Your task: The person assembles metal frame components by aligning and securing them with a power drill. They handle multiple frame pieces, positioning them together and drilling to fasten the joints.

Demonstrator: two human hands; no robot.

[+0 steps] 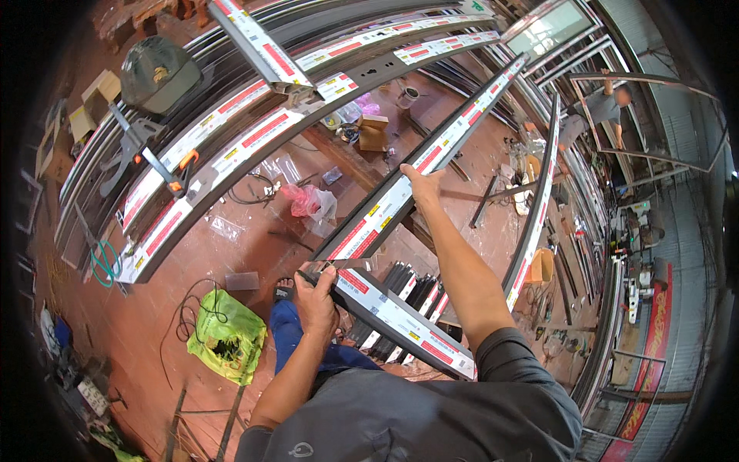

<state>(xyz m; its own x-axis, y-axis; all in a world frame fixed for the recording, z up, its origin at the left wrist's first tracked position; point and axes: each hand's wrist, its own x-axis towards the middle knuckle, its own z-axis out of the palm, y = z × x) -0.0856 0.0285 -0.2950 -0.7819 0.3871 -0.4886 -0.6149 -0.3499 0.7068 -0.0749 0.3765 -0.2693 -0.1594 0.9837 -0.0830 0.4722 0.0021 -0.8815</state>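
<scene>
Dark shirt (408,420), then black bar (392,202) with red-patched white face

Red tiled floor (138,331) — on it yellow-green bag (206,329), pink plastic bag (299,200).

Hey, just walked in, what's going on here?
The person's right hand holds a long bar partway along. The left hand grips the end of a second bar, set at an angle to the long bar's near end; whether they're fastened isn't clear. Another person is beside a dark frame in the background.
</scene>
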